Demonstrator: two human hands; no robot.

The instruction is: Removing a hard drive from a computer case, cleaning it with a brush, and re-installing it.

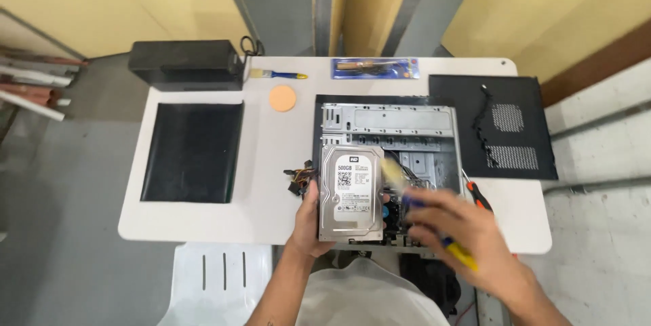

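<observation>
My left hand [308, 221] grips a silver hard drive [351, 194] by its left edge, label side up, over the front of an open computer case [400, 133] lying on the white table [271, 163]. My right hand [461, 231], blurred by motion, holds a small brush with a blue and yellow handle [451, 245]; its bristles are at the drive's right edge.
A black side panel [192, 151] lies at the left, a black box [184, 63] behind it. Another brush [278, 75], an orange round pad [283, 98] and a packaged tool [374, 68] lie at the back. A vented black panel [495, 126] and screwdriver [479, 194] are right.
</observation>
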